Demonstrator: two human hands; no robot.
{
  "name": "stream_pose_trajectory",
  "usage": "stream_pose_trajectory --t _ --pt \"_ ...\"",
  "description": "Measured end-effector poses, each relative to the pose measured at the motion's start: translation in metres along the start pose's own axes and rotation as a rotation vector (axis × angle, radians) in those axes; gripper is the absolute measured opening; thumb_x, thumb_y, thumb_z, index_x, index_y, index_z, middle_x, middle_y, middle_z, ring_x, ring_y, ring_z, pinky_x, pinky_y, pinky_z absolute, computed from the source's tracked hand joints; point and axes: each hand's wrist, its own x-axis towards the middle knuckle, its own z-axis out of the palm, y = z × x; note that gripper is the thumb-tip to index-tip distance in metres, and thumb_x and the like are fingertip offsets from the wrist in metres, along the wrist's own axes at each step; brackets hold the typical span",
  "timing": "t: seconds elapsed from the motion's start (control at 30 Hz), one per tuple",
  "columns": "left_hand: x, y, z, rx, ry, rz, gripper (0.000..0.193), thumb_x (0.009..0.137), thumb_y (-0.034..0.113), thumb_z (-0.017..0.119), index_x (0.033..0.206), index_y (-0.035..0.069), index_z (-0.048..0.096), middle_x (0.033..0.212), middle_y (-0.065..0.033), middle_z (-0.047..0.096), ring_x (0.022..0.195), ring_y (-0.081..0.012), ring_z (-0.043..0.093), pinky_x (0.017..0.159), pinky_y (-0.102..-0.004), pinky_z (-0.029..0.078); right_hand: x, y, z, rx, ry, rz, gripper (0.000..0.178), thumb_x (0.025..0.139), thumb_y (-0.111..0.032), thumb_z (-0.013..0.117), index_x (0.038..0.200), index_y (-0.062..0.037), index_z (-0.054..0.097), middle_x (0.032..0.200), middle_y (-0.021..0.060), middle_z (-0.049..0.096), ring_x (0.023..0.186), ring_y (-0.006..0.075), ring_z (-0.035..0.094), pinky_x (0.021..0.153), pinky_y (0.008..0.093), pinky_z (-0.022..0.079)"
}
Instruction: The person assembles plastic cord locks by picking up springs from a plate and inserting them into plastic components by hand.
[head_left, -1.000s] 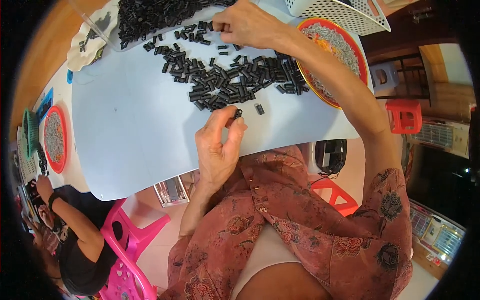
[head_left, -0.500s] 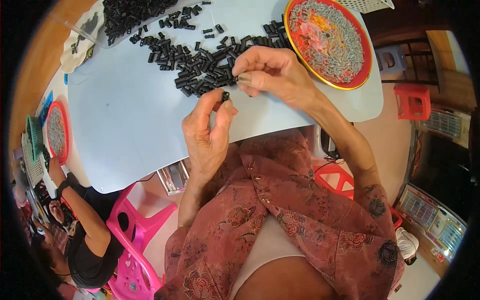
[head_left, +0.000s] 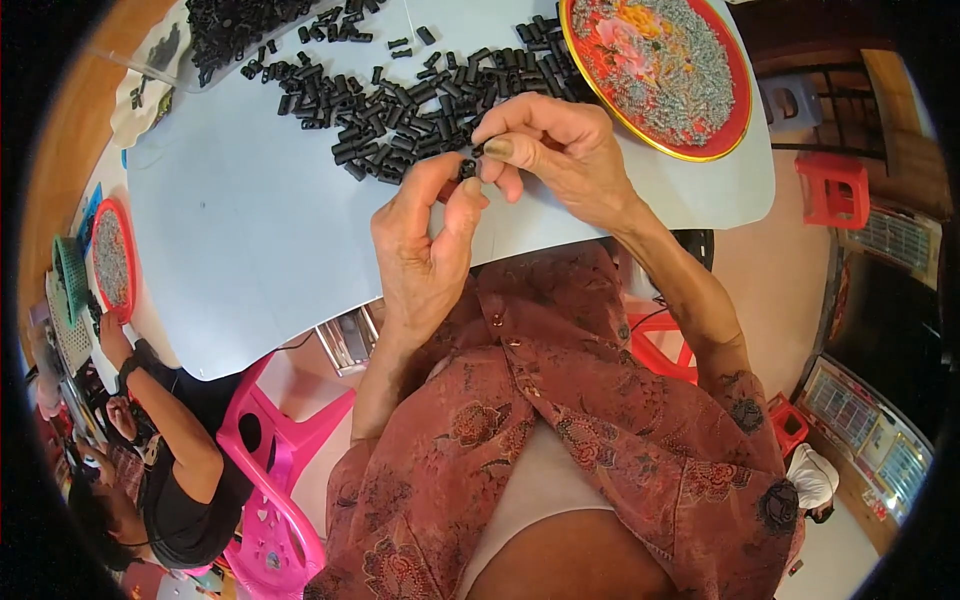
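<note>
Between the thumb and forefinger of my left hand (head_left: 425,230) is a small black plastic cylinder (head_left: 467,170), its end facing up. My right hand (head_left: 560,155) is pinched close beside it, with a small dark piece partly showing at the thumb tip; its kind is hidden by the fingers. Both hands are over the near part of the pale table (head_left: 240,250), fingertips almost touching. Just beyond them lies a loose pile of black plastic cylinders (head_left: 400,120). To the right of the pile is a red floral tray (head_left: 690,140) with many small silvery metal pieces, apparently springs.
A clear container (head_left: 215,75) heaped with black parts stands at the far left. At another table, a person in black (head_left: 185,480) works near a red tray (head_left: 128,295) of metal pieces. A pink chair (head_left: 270,520) is at lower left, a red stool (head_left: 835,190) at right.
My left hand has moved up and right with the black cylinder, bringing it next to my right fingertips. The right hand keeps its pinch. The view has shifted slightly.
</note>
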Motion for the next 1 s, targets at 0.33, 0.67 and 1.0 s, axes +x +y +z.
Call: stream_pose_trajectory --t 0.33,0.67,1.0 --pt "0.002 -0.002 0.0 0.043 0.018 0.031 0.016 0.084 0.003 0.06 0.098 -0.003 0.058 0.078 -0.0114 0.062 0.068 -0.0164 0.06 0.062 -0.0281 0.047 0.002 -0.008 0.003 -0.235 0.003 -0.025 0.009 0.089 -0.006 0.059 0.095 0.0004 0.063 0.07 0.0033 0.062 0.056 0.006 0.054 0.05 0.0179 0.043" --pt "0.004 0.002 -0.006 0.031 -0.06 -0.012 0.014 0.088 0.006 0.057 0.099 -0.003 0.056 0.078 -0.0123 0.061 0.069 -0.0184 0.062 0.061 -0.0288 0.047 0.011 -0.025 0.005 -0.512 -0.082 -0.079 0.004 0.085 -0.006 0.061 0.088 -0.0033 0.063 0.065 0.0016 0.061 0.053 0.0073 0.056 0.048 0.0215 0.044" --pt "0.002 -0.005 -0.004 0.05 -0.047 0.062 0.014 0.094 0.011 0.05 0.095 0.002 0.06 0.07 0.0023 0.057 0.056 -0.0024 0.035 0.048 -0.02 0.027 0.019 -0.032 0.01 -0.768 -0.184 -0.124 0.002 0.081 -0.005 0.06 0.081 -0.0036 0.062 0.058 0.0051 0.058 0.048 0.0114 0.054 0.047 0.0245 0.044"
